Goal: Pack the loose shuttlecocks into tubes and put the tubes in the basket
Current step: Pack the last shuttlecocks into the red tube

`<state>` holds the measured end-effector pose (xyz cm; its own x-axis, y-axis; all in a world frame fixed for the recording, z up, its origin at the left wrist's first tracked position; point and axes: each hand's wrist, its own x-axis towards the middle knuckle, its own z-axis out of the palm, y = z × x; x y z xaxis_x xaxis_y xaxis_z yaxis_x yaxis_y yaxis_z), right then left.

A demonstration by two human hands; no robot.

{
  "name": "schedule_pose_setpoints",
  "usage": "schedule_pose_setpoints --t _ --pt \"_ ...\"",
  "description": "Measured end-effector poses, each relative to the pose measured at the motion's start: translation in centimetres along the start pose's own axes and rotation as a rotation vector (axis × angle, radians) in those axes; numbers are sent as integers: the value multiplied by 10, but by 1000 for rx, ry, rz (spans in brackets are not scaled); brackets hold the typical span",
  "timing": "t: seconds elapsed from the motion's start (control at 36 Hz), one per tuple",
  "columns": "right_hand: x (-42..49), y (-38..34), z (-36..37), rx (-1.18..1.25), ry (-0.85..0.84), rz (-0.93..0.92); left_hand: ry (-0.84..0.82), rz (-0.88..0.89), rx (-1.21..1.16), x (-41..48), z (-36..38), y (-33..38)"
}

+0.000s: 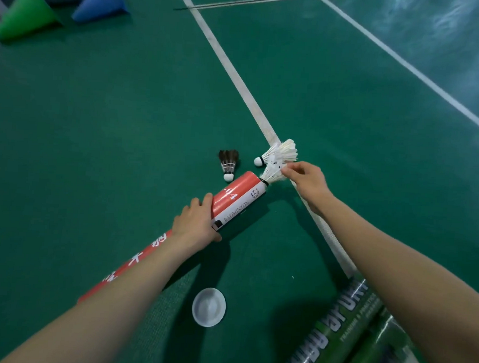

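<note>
We pinched the white shuttlecock [272, 173] by its feathers in our right hand [306, 179], cork-first at the mouth of the red tube [238, 199], which our left hand [194, 223] gripped to steady it, while a dark shuttlecock [228, 164] and the cap [209, 307] lay nearby on the floor [123, 147].

There are three shuttlecocks: one dark shuttlecock [228, 164], one far white shuttlecock [280, 154] and one near white shuttlecock [272, 175]. There are three tubes: one red tube [238, 199], one left green tube [342, 322] and one right green tube [382, 352]. There are two cones, a green cone [25, 14] and a blue cone [102, 3], and one white lid [209, 307].
</note>
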<state>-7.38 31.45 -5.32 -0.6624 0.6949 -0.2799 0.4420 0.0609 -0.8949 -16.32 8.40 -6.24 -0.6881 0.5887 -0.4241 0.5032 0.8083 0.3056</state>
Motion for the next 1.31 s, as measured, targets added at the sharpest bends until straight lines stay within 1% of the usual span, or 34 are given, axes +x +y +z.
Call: schedule_pose_setpoints --t 0.03,0.08,0.11,0.19,0.25,0.36,0.44,0.56,0.67,0.81,0.86,0.92,1.0,1.06,1.08,1.11,1.17,1.19,1.25,1.31 --pt "-3 2 -2 85 -35 22 3 3 1 0 -1 1" --pt "-8 5 -5 177 -113 35 7 16 2 -1 -1 2" --pt "-10 6 -5 179 -161 30 9 26 0 -2 -1 2" --pt "-13 8 -3 65 -261 15 10 61 -3 -4 0 5" --pt "-16 6 2 30 -261 8 14 76 -3 -5 1 8" --pt "-25 0 14 -14 -211 -9 27 84 -5 -5 1 12" --pt "-31 -4 17 25 -270 -5 37 87 -4 -4 1 13" --pt "-31 -13 14 82 -359 85 54 94 -5 -3 1 14" --pt "-24 -12 13 120 -446 136 45 101 -3 0 3 14" --pt "-11 -5 13 133 -531 194 19 85 -4 6 6 12" --pt "-4 -1 15 124 -539 203 14 80 -9 10 7 13" --pt "3 5 20 115 -521 224 9 72 -1 15 9 14" --pt "9 11 30 81 -448 269 -10 63 16 23 13 15" --pt "13 11 31 -48 -386 230 -20 60 21 28 16 16" --pt "18 11 31 -139 -323 175 -20 55 22 31 18 15" --pt "26 14 29 -214 -216 126 -18 48 22 34 19 15" --pt "45 21 20 -243 11 91 -12 36 20 39 22 12" --pt "55 23 16 -231 91 80 -9 36 22 41 24 10" --pt "72 27 8 -218 180 73 -4 43 30 44 25 6" --pt "88 30 5 -227 210 83 -1 54 40 47 25 3"
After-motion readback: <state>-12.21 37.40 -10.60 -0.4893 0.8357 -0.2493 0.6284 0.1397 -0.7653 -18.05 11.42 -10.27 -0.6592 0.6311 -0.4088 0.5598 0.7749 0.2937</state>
